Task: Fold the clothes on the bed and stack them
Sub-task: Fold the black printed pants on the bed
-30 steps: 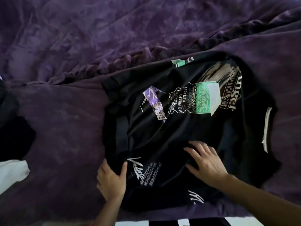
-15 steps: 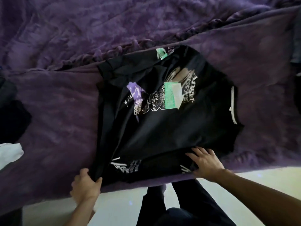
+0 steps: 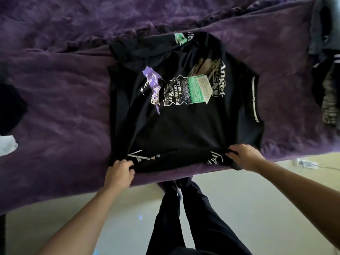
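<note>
Change: a second ago both palms lay flat on the black printed cotton T-shirt (image 3: 184,129). Now the left hand (image 3: 119,170) and right hand (image 3: 245,157), well apart, each pinch its near edge, fingers curled into the cloth.
Judged: smoothing done, lengthwise fold starting.
The shirt lies spread on the fuzzy purple plush blanket (image 3: 55,92); it is limp and lightly creased, with a green, purple and white print.
Dark crumpled garments (image 3: 327,92) wait right of the shirt.

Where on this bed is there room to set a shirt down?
Widest bare blanket: left of the black shirt, before the dark garment. Narrower strip between collar and clothes pile, right. Crowded at both side edges.
</note>
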Demonstrator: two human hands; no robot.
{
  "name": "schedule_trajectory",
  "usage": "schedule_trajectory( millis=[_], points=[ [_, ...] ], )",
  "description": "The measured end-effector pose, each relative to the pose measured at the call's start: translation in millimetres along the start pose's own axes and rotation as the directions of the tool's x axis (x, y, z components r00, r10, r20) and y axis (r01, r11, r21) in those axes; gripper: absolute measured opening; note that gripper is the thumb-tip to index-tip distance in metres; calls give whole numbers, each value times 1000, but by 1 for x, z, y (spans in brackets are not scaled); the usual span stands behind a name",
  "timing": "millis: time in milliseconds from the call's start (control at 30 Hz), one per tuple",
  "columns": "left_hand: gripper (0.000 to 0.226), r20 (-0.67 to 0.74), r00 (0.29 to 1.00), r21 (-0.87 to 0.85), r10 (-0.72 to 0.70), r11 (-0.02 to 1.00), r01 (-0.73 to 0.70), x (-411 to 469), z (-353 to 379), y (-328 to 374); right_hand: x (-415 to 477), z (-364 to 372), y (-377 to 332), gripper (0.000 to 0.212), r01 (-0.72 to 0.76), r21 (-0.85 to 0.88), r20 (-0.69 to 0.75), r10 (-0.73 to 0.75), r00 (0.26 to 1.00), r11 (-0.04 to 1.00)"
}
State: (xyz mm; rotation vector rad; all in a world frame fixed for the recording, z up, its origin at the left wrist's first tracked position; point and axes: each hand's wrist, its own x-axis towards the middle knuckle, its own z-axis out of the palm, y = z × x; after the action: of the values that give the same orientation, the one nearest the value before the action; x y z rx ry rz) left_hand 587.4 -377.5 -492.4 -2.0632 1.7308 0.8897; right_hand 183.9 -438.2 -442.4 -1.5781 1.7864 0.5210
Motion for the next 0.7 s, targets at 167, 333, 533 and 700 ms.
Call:
schedule_trajectory(
  millis=[167,333,533,700],
  points=[
    [13,-89,991,-289,-98,955,69,18,-56,-28,13,-28,-6,13,-72,477,-34,101,994,876],
    [13,-572,807,49,144,989,-142,17,-68,1,18,-43,-16,26,-115,-6,-421,102,901,993],
    [44,-164,980,109,110,990,-93,20,19,33,37,20,-22,64,185,-307,-133,-235,963,934],
    [11,-233,972,-455,-2,884,-108,9,12,10,40,53,10,16,216,-134,-418,-252,872,967]
  ],
)
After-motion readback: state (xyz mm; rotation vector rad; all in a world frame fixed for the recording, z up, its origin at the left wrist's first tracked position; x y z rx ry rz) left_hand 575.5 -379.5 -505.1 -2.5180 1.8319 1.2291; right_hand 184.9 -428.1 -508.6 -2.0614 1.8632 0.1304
